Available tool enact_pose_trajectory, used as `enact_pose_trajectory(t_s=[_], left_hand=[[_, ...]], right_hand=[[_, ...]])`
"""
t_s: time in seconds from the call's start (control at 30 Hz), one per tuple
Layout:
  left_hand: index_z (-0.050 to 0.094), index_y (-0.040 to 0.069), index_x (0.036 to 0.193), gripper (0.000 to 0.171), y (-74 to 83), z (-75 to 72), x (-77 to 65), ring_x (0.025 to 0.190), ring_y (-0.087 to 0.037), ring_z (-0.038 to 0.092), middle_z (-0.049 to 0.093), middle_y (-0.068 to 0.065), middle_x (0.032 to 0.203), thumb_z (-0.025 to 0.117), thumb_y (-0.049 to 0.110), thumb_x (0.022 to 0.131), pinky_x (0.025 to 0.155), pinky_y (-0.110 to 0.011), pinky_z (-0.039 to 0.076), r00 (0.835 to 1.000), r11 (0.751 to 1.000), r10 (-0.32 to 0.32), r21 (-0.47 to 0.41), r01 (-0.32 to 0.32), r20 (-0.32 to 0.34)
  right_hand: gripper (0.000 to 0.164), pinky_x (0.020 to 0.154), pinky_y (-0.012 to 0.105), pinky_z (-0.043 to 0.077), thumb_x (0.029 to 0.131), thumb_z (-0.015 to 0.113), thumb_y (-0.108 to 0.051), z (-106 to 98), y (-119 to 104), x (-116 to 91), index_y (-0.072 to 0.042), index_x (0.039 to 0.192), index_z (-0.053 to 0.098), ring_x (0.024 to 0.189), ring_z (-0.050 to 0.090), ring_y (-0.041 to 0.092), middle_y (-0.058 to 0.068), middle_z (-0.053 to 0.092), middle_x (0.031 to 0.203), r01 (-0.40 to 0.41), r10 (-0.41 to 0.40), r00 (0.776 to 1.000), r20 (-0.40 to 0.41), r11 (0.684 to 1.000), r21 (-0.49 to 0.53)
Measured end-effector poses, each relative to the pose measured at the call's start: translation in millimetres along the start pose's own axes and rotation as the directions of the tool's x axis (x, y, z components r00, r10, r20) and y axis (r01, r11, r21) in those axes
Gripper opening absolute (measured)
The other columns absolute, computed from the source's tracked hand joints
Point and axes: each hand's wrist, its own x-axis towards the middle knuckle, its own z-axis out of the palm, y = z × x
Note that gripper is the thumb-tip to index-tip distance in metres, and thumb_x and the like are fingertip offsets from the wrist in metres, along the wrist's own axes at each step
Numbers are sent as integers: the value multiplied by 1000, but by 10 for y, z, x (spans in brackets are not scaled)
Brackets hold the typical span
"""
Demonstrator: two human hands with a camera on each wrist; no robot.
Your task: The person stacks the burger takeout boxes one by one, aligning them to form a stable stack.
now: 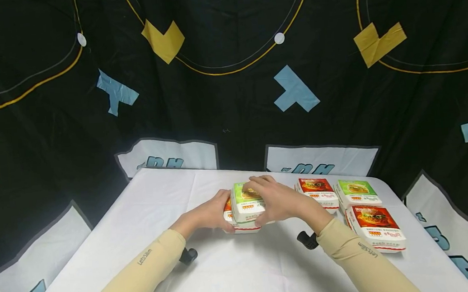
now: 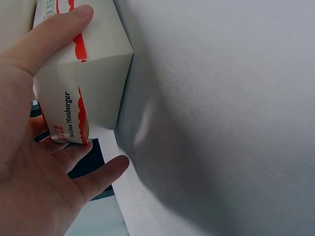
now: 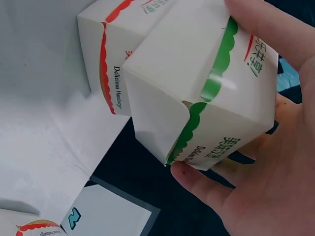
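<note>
Five white burger cartons, printed in red or green. Item: one red-topped carton (image 2: 101, 86), middle of the table (image 1: 227, 277), toward the far side; gripped by the left hand (image 1: 206, 214), the thumb on its near side and other fingers around its left side. Item: one green-topped carton (image 1: 248, 210), above the red-topped carton and overlapping it, whether touching cannot be told; held by the right hand (image 1: 281, 200), fingers clamped on its right side and top, thumb toward the near side. Lettering "Delicious Hamburger" legible on the side of the red-topped carton. Item: three further cartons at right, labels upward: a far red carton (image 1: 317, 191), a green carton (image 1: 358, 190) just to its right, and a near red carton (image 1: 378, 227) on the near side of the green one. Table: white cover, light creases. Both forearms in beige sleeves (image 1: 145, 270). Backdrop: black curtain (image 1: 231, 105) on the far side, with yellow tape (image 1: 164, 41), blue tape (image 1: 297, 89) and white panels (image 1: 169, 151) bearing blue lettering.
</note>
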Motion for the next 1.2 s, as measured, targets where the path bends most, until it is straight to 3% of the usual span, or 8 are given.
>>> enact_pose_trajectory(t_s=[0.33, 0.6, 0.9, 1.13, 1.2], left_hand=[[25, 18, 158, 117, 12, -2, -21, 119, -13, 49, 39, 1, 142, 94, 31, 64, 106, -34, 44, 1000, 1000, -13, -12, 13, -1], [31, 20, 151, 110, 13, -13, -30, 123, -13, 48, 41, 1, 142, 96, 25, 62, 111, -38, 41, 1000, 999, 8, -50, -9, -14], [39, 30, 143, 103, -13, -18, -10, 128, -11, 42, 44, 8, 137, 97, 17, 59, 115, -39, 37, 997, 995, 70, -75, -72, -24], [45, 35, 136, 98, -20, -9, 41, 124, -8, 54, 57, 16, 131, 96, 7, 57, 112, -40, 40, 979, 966, 200, -161, -202, -30], [43, 36, 137, 100, -25, -9, 40, 125, -7, 53, 56, 17, 131, 96, 7, 57, 112, -41, 40, 979, 966, 201, -159, -204, -30]], right_hand=[[79, 93, 41, 52, 74, 85, -46, 15, 3, 9, -38, 142, 46, 133, 39, 21, -6, 42, 154, -12, 12, 1000, -5, 1000, -6], [79, 95, 40, 51, 75, 84, -50, 30, -22, 33, -39, 143, 45, 135, 38, 21, -9, 43, 153, 4, -5, 999, -35, 1000, -23], [78, 93, 41, 51, 76, 82, -53, 42, -51, 70, -38, 144, 46, 134, 39, 22, -6, 44, 153, 15, -17, 998, -58, 999, -40], [76, 90, 40, 52, 77, 81, -54, 64, -61, 106, -37, 142, 47, 131, 42, 23, -4, 46, 150, 22, -26, 997, -72, 998, -63], [76, 90, 39, 52, 77, 81, -54, 64, -65, 117, -37, 143, 47, 132, 42, 23, -4, 46, 150, 24, -29, 997, -72, 997, -67]])
